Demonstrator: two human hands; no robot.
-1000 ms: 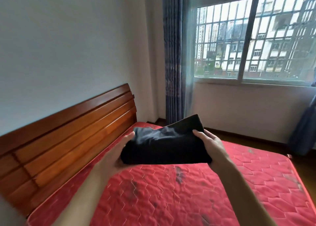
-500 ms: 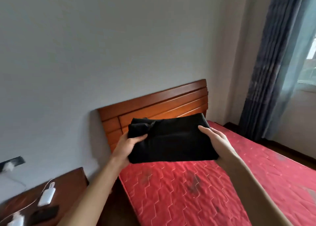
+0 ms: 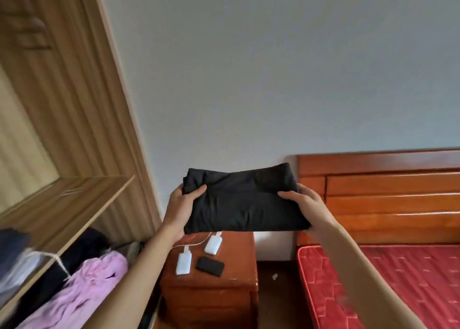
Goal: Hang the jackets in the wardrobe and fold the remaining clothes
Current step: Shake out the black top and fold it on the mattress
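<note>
As my left hand [image 3: 184,205] and right hand [image 3: 305,204] grip ends of folded black garment [image 3: 244,201], long axis between them; wardrobe shelf [image 3: 74,194] beyond left hand.

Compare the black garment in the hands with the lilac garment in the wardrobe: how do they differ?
The black garment is folded into a flat rectangle; the lilac garment lies bunched and rumpled. The black garment is held in the air by the left hand and right hand, one at each end; the lilac garment rests in the wardrobe below a shelf. Both are soft cloth.
</note>
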